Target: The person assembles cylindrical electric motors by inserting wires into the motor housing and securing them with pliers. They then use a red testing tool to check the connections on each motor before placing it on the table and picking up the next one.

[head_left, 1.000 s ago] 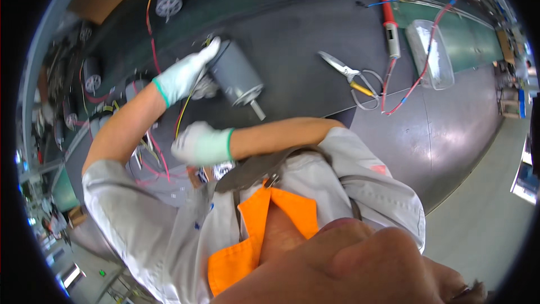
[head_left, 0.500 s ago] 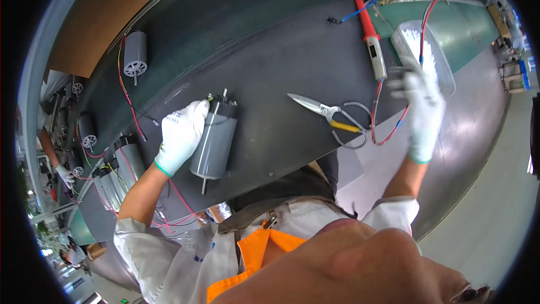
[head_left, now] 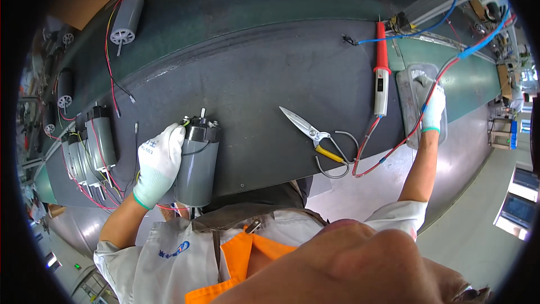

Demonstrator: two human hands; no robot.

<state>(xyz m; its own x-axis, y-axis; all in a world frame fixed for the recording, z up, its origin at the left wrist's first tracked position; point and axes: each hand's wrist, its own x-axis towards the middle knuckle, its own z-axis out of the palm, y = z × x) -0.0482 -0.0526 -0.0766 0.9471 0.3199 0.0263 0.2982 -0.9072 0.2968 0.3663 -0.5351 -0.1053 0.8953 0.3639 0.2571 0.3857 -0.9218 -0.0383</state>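
Note:
My left hand (head_left: pixel 159 160), in a white glove, grips a grey cylindrical motor (head_left: pixel 197 171) near the table's front edge. Its fingers close at the motor's black end, beside a small terminal and a bit of yellow-green wire. The motor stands nearly upright in view, with the shaft stub toward the far side. At the right, my gloved right hand (head_left: pixel 433 104) is down inside a clear plastic bin (head_left: pixel 406 115). Its fingertips are indistinct there, so whether they hold anything cannot be made out.
Scissors (head_left: pixel 315 135) with a yellow-wrapped handle lie between my hands. A red-and-white probe-like tool (head_left: pixel 382 73) with a wired end lies left of the bin. Red and blue cables (head_left: pixel 430 98) cross over the bin. Several motors with loose wires (head_left: pixel 101 141) stand at the left; another motor (head_left: pixel 127 19) lies farther back.
My right hand has gone from a blur above the bin down into it. My left hand still holds the motor, now more upright. The whole view has shifted.

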